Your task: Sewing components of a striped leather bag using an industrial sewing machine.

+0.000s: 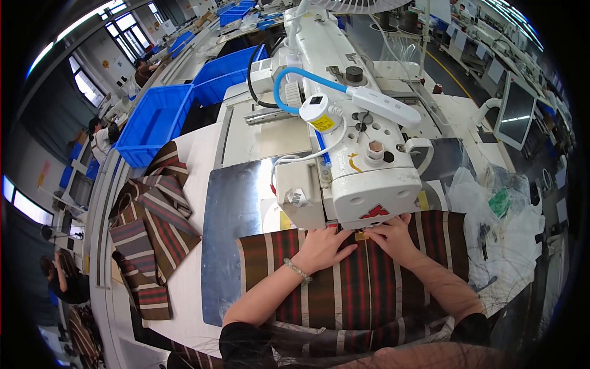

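A striped cloth panel [319,295] in brown, red, grey and cream lies across the front of a white sewing machine [378,190]. My left hand [322,249] rests on the cloth just left of the machine head, fingers stretched out and thumb pointing right. A beaded bracelet circles that wrist. On the other side, my right hand [393,240] lies on the cloth with its fingers reaching toward the front of the head. Between the two hands shows a small yellowish-brown piece [361,236]. The machine head hides some fingertips and the needle area.
Left of the machine, folded striped cloth pieces [153,234] lie on the white tabletop [190,277]. Behind them stand blue bins [153,117]. Clear plastic bags [491,215] lie to the right, below a screen [517,111] on an arm. Other people sit at the far left.
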